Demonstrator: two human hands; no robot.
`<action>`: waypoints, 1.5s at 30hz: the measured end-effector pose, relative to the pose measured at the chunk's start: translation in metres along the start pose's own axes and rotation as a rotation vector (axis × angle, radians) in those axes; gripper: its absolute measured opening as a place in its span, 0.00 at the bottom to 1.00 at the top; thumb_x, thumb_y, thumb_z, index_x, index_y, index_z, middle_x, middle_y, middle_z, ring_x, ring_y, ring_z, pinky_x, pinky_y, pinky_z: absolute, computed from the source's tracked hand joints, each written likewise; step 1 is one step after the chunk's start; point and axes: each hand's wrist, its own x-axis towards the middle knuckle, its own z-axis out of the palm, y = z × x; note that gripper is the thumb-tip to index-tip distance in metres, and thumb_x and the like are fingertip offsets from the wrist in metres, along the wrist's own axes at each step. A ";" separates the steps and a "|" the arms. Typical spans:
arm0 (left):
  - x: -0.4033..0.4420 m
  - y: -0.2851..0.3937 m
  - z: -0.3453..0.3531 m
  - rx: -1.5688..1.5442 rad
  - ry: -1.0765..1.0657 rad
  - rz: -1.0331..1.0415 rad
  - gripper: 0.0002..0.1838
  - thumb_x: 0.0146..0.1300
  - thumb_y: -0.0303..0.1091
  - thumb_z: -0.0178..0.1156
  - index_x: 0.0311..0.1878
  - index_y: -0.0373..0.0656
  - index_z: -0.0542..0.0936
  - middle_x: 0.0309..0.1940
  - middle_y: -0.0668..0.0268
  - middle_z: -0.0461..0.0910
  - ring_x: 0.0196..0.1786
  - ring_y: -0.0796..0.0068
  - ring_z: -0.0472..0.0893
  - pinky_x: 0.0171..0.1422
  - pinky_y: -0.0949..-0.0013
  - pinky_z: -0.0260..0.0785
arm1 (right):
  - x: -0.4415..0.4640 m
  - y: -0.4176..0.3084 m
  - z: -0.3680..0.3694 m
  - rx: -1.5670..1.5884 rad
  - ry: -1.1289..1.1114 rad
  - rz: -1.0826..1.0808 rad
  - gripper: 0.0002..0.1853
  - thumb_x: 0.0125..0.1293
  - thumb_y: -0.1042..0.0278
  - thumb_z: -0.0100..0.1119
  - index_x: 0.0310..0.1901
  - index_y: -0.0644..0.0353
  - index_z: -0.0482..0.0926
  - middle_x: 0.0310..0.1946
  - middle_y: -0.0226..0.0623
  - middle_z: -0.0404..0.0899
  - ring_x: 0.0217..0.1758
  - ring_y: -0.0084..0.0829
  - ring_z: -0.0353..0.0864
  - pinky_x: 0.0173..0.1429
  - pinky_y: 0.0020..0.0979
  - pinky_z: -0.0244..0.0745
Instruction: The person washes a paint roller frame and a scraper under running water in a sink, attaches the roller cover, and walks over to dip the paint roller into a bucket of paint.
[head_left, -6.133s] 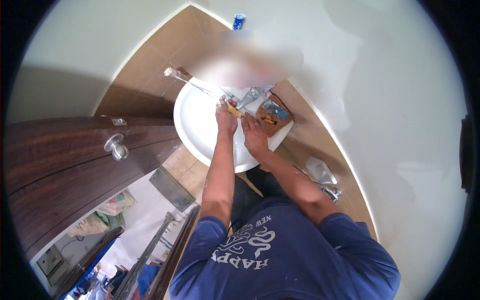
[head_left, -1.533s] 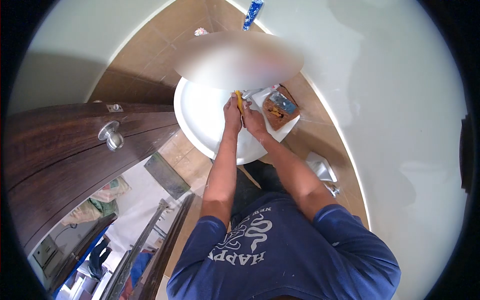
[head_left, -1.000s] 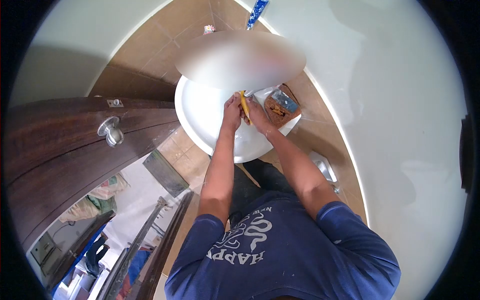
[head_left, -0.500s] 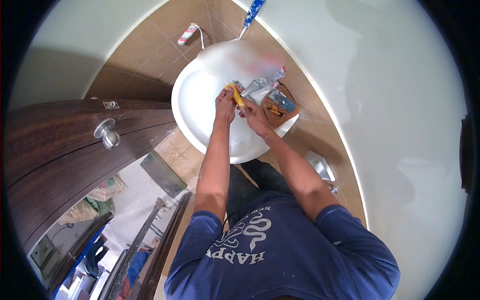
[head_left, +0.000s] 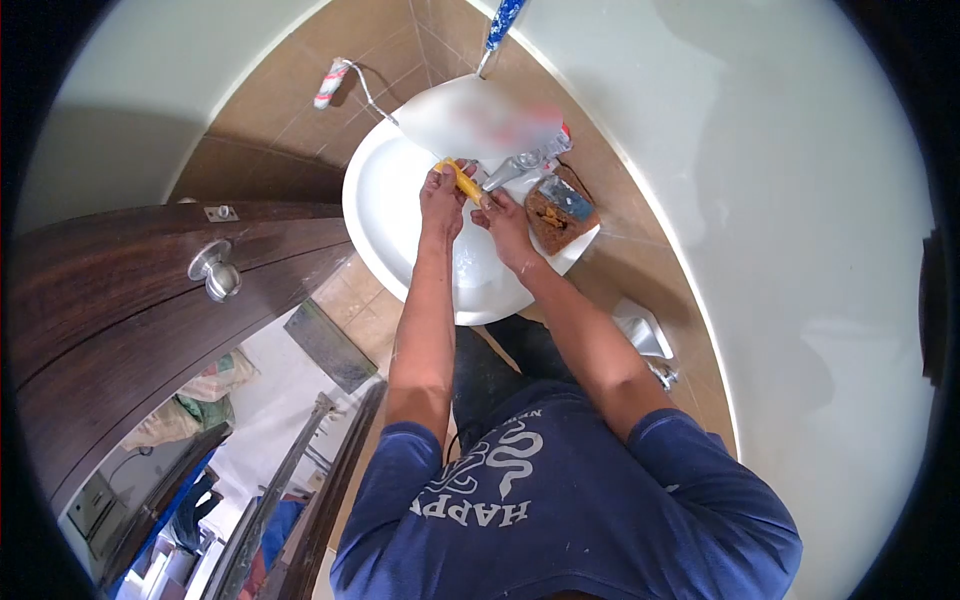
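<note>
My left hand (head_left: 442, 205) is wrapped round the yellow handle of a small paint roller (head_left: 462, 182) above the washbasin (head_left: 372, 255). Its bent wire frame runs up and left, past a blurred patch, to a white roller cover (head_left: 331, 84) with pink stripes. Closed at the lower end of the handle are the fingers of my right hand (head_left: 507, 228). Beside that hand, a brown block (head_left: 560, 238) sits on the basin's right edge with a blue-grey flat piece (head_left: 568, 199) on top. Just beyond the hands stands the metal faucet (head_left: 515, 168).
A tool with a blue patterned handle (head_left: 505, 22) leans behind the basin. The dark wooden door (head_left: 120, 290) with a round knob (head_left: 221, 280) stands at the left. A metal fixture (head_left: 642, 333) is on the right wall. Sacks (head_left: 205, 395) lie beyond the doorway.
The roller cover has swung left and slightly down as the handle turned in my hands. Both hands have shifted slightly left.
</note>
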 end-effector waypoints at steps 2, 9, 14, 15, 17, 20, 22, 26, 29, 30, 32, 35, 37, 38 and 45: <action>-0.004 0.004 0.003 0.011 -0.002 0.006 0.17 0.75 0.38 0.54 0.58 0.38 0.70 0.52 0.57 0.79 0.54 0.62 0.82 0.53 0.62 0.80 | 0.002 0.003 -0.005 -0.122 -0.008 0.015 0.09 0.73 0.66 0.56 0.46 0.64 0.77 0.31 0.34 0.80 0.24 0.23 0.78 0.30 0.26 0.78; -0.007 0.004 0.000 0.027 -0.013 0.010 0.16 0.75 0.35 0.54 0.59 0.37 0.67 0.52 0.56 0.79 0.54 0.60 0.82 0.53 0.58 0.81 | 0.014 0.001 0.008 0.054 0.156 0.272 0.09 0.74 0.65 0.56 0.45 0.63 0.77 0.31 0.35 0.80 0.26 0.25 0.81 0.33 0.27 0.82; -0.005 0.010 0.003 -0.034 -0.044 0.062 0.17 0.75 0.34 0.55 0.60 0.38 0.66 0.52 0.56 0.78 0.54 0.59 0.82 0.53 0.57 0.81 | 0.005 0.004 0.012 0.132 0.015 0.045 0.11 0.74 0.67 0.54 0.50 0.64 0.77 0.33 0.37 0.82 0.29 0.26 0.82 0.35 0.28 0.84; -0.004 0.009 0.001 -0.026 -0.036 0.054 0.17 0.75 0.34 0.55 0.61 0.38 0.66 0.52 0.56 0.78 0.54 0.59 0.82 0.53 0.57 0.81 | 0.007 0.003 0.009 0.111 0.004 0.064 0.11 0.74 0.68 0.54 0.51 0.64 0.77 0.35 0.38 0.82 0.30 0.26 0.83 0.36 0.28 0.84; -0.002 0.004 -0.002 -0.009 -0.024 0.038 0.17 0.75 0.33 0.55 0.61 0.38 0.66 0.52 0.55 0.77 0.54 0.59 0.82 0.53 0.57 0.81 | 0.012 0.003 0.005 0.101 0.045 0.136 0.11 0.73 0.68 0.55 0.52 0.64 0.77 0.36 0.37 0.82 0.32 0.26 0.83 0.39 0.28 0.84; -0.007 -0.001 -0.005 0.012 -0.056 0.012 0.17 0.75 0.33 0.55 0.60 0.37 0.65 0.53 0.54 0.77 0.53 0.58 0.82 0.52 0.57 0.81 | 0.019 0.009 0.004 0.128 0.151 0.245 0.11 0.73 0.68 0.57 0.51 0.64 0.77 0.36 0.37 0.81 0.34 0.27 0.83 0.41 0.29 0.84; -0.013 0.001 -0.003 0.037 -0.033 0.023 0.16 0.76 0.34 0.53 0.60 0.37 0.66 0.54 0.56 0.77 0.56 0.58 0.81 0.57 0.59 0.80 | 0.016 0.008 0.006 0.145 0.168 0.249 0.11 0.72 0.68 0.58 0.51 0.63 0.76 0.36 0.37 0.80 0.34 0.28 0.83 0.42 0.29 0.84; -0.013 0.009 0.001 0.031 -0.031 0.047 0.17 0.75 0.34 0.54 0.61 0.37 0.66 0.54 0.55 0.77 0.56 0.58 0.81 0.57 0.59 0.80 | -0.001 -0.001 0.015 0.276 0.093 0.103 0.08 0.73 0.69 0.56 0.48 0.63 0.75 0.36 0.37 0.80 0.35 0.28 0.84 0.41 0.29 0.85; -0.014 0.009 -0.003 0.066 -0.035 0.039 0.18 0.75 0.34 0.54 0.61 0.37 0.66 0.54 0.54 0.77 0.55 0.58 0.81 0.57 0.58 0.80 | -0.005 -0.004 0.013 0.170 0.107 0.175 0.09 0.73 0.68 0.56 0.48 0.63 0.74 0.37 0.37 0.80 0.35 0.28 0.84 0.42 0.29 0.85; -0.014 0.007 -0.004 0.079 -0.039 0.033 0.18 0.75 0.34 0.54 0.62 0.36 0.65 0.53 0.54 0.77 0.55 0.57 0.81 0.56 0.58 0.80 | -0.003 -0.005 0.011 0.122 0.134 0.218 0.09 0.73 0.67 0.56 0.48 0.63 0.74 0.38 0.37 0.80 0.35 0.27 0.83 0.42 0.28 0.84; -0.016 0.000 -0.005 0.074 -0.034 0.021 0.18 0.75 0.34 0.55 0.61 0.36 0.65 0.53 0.54 0.77 0.54 0.58 0.82 0.56 0.58 0.80 | 0.001 -0.005 0.008 0.051 0.175 0.276 0.09 0.73 0.66 0.56 0.48 0.62 0.75 0.38 0.36 0.80 0.34 0.26 0.82 0.42 0.27 0.83; -0.021 -0.003 -0.001 0.073 -0.004 0.011 0.18 0.74 0.34 0.55 0.61 0.37 0.66 0.53 0.54 0.77 0.53 0.58 0.82 0.55 0.59 0.81 | 0.004 0.001 0.005 0.032 0.186 0.272 0.11 0.74 0.62 0.57 0.48 0.60 0.75 0.38 0.35 0.79 0.32 0.24 0.80 0.40 0.26 0.81; -0.023 -0.002 -0.003 0.079 -0.001 0.017 0.18 0.74 0.33 0.55 0.61 0.37 0.66 0.52 0.54 0.78 0.52 0.58 0.82 0.55 0.60 0.81 | -0.003 0.003 0.005 0.085 0.147 0.208 0.12 0.74 0.59 0.57 0.48 0.59 0.75 0.37 0.35 0.79 0.30 0.23 0.78 0.39 0.25 0.80; -0.024 -0.002 -0.004 0.085 -0.014 0.020 0.17 0.74 0.33 0.55 0.60 0.37 0.66 0.52 0.54 0.78 0.52 0.59 0.82 0.55 0.60 0.81 | -0.008 0.004 0.005 0.054 0.103 0.156 0.13 0.74 0.58 0.57 0.48 0.59 0.75 0.37 0.35 0.79 0.30 0.23 0.78 0.38 0.25 0.79; -0.026 -0.006 -0.010 0.114 -0.068 0.008 0.17 0.74 0.32 0.56 0.60 0.37 0.66 0.51 0.56 0.79 0.51 0.63 0.83 0.55 0.62 0.80 | -0.021 0.011 -0.014 -0.156 -0.054 0.092 0.18 0.73 0.50 0.58 0.47 0.58 0.74 0.32 0.32 0.76 0.27 0.22 0.76 0.32 0.23 0.74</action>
